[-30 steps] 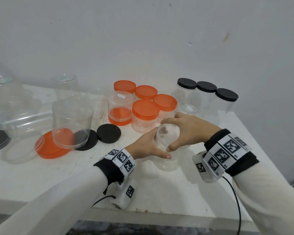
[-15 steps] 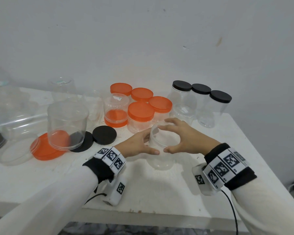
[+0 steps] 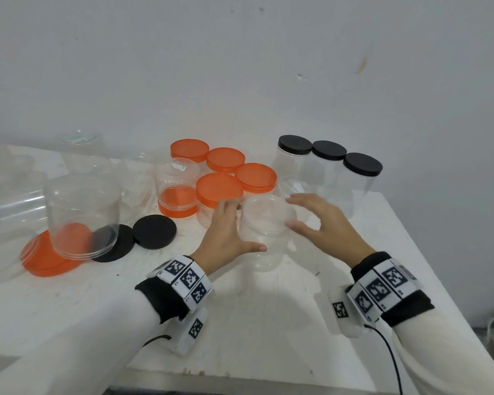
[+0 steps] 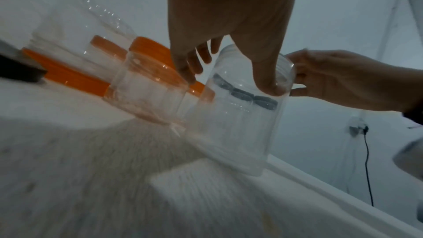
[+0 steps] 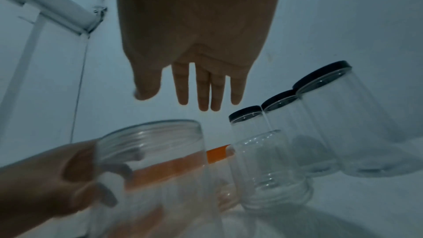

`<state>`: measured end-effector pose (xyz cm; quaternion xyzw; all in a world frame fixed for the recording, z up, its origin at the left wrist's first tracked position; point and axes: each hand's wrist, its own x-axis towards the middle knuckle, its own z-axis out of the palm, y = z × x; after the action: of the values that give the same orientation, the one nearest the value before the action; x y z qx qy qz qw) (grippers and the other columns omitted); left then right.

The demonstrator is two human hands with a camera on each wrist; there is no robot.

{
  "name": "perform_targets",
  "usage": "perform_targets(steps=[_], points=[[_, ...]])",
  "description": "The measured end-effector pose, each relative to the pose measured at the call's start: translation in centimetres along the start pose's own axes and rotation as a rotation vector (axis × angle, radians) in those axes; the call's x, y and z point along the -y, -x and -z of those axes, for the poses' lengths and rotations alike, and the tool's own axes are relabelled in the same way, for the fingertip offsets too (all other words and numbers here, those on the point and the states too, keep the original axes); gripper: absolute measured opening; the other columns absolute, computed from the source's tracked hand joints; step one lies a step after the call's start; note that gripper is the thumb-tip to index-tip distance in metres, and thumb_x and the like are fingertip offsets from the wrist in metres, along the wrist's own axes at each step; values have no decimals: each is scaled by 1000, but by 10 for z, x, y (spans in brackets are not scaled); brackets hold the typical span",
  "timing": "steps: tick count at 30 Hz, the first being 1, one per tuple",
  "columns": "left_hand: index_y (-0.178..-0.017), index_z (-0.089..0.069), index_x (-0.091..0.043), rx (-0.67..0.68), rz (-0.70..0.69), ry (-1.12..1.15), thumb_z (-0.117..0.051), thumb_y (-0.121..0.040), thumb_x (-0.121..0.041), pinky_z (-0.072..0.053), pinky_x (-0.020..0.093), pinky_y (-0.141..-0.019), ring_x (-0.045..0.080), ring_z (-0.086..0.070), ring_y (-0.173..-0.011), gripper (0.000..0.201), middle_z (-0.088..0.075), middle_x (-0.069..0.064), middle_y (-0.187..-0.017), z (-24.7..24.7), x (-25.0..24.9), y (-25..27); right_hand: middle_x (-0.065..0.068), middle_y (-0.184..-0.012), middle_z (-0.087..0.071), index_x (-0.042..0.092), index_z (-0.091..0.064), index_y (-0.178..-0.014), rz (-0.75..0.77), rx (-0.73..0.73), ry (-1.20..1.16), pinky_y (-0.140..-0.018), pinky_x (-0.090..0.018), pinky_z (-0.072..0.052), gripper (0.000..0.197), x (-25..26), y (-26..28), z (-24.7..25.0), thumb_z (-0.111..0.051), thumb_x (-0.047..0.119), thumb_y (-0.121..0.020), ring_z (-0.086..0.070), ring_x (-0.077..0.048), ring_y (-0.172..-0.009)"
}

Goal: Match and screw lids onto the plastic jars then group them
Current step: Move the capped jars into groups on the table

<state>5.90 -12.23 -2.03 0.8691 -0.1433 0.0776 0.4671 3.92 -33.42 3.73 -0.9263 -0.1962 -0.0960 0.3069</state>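
Observation:
A clear plastic jar point(image 3: 264, 252) stands upright on the white table point(image 3: 268, 323), and its top looks capped with a clear lid point(image 3: 268, 215). My left hand point(image 3: 240, 226) grips the jar just under the lid, thumb in front and fingers behind. The left wrist view shows that same left hand point(image 4: 228, 79) grip on the jar point(image 4: 240, 124). My right hand point(image 3: 294, 212) hovers at the lid's right side with fingers spread and straight. In the right wrist view the right hand point(image 5: 174, 100) holds nothing above the jar point(image 5: 160, 169).
Several orange-lidded jars point(image 3: 220, 189) stand just behind, and three black-lidded jars point(image 3: 328, 151) at the back right. Two loose black lids point(image 3: 154, 231) lie to the left. A large clear jar point(image 3: 80, 212) sits on an orange lid point(image 3: 46, 260). The table edge point(image 3: 411, 252) runs close on the right.
My right hand has let go of the lid, opened and drawn back to the right. The left hand keeps its hold on the jar.

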Motion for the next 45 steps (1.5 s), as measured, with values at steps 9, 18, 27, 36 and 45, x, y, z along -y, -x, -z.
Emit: perform_targets(steps=[9, 18, 27, 36, 45], points=[[-140, -39, -20, 67, -422, -451, -73, -74, -41, -4, 40, -114, 20, -23, -139, 77, -33, 0, -149, -2, -3, -5, -6, -124, -54, 10, -58, -120, -79, 13, 115, -95, -18, -30, 38, -53, -51, 11, -67, 17, -85, -49, -19, -116], [-138, -41, -11, 49, -418, -538, -75, -74, -37, -17, 34, -112, 26, -28, -138, 77, -39, 7, -146, -5, -1, -20, -13, -148, -27, 12, -50, -131, -133, 155, 200, -111, -35, -20, 54, -75, -88, -11, -70, 20, -82, -23, -30, -137], [-140, -39, -11, 37, -358, -553, -75, -75, -34, -19, 32, -113, 23, -25, -140, 78, -37, 6, -147, -10, -2, -30, -4, -154, -22, 36, -20, -146, -156, 331, 550, -106, -45, -26, 77, -74, -94, 6, -62, 45, -82, -20, -32, -132], [-139, -40, -10, 36, -327, -551, -75, -75, -34, -22, 38, -115, 24, -25, -140, 77, -37, 6, -147, -12, -6, -33, -5, -142, -17, 33, -24, -141, -213, 523, 403, -104, -46, -32, 91, -65, -63, 26, -76, 47, -68, -20, -30, -129], [-143, -33, -14, 39, -287, -575, -72, -78, -35, -13, 39, -117, 21, -18, -142, 78, -31, 3, -150, -14, -10, -33, 4, -130, -33, 37, -24, -138, -140, 590, 377, -96, -39, -41, 94, -44, -20, 39, -77, 54, -62, -35, -19, -119]])
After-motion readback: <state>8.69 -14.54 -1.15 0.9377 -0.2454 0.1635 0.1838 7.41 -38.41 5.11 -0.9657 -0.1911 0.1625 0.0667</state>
